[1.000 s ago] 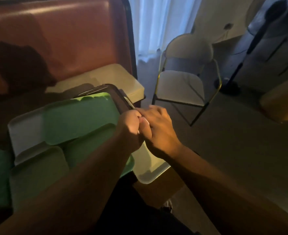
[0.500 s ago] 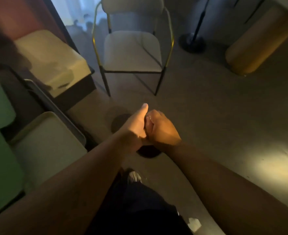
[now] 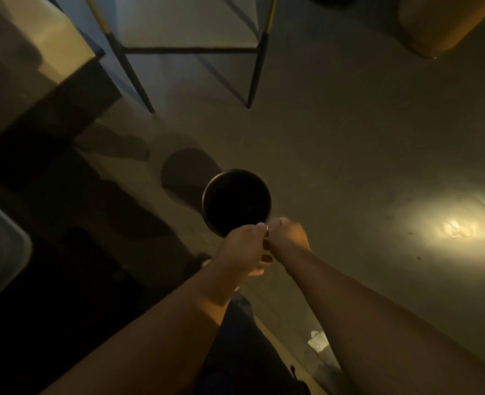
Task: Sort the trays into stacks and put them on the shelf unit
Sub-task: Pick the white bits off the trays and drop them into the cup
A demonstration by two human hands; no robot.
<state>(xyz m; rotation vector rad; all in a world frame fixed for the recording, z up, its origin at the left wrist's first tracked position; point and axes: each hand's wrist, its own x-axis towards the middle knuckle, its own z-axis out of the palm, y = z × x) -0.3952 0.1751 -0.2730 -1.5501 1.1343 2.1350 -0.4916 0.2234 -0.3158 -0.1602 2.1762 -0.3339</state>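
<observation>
Both hands meet above a round dark bin [image 3: 235, 201] that stands on the floor. My left hand [image 3: 245, 246] has its fingers curled in, and my right hand [image 3: 288, 236] is closed beside it, knuckles touching. A tiny pale speck shows where the fingertips meet; what it is cannot be made out. Of the trays, only a pale corner [image 3: 1, 243] shows at the left edge, away from both hands.
A chair with thin metal legs [image 3: 257, 69] stands ahead of the bin. A cream box [image 3: 50, 38] on a dark base sits at the upper left. A rounded yellow object [image 3: 440, 21] is at the upper right. Lamp light glares on the floor [image 3: 458, 229].
My view has swung down and right, away from the green and pale trays, to the floor. My joined hands have moved from over the trays to above the bin.
</observation>
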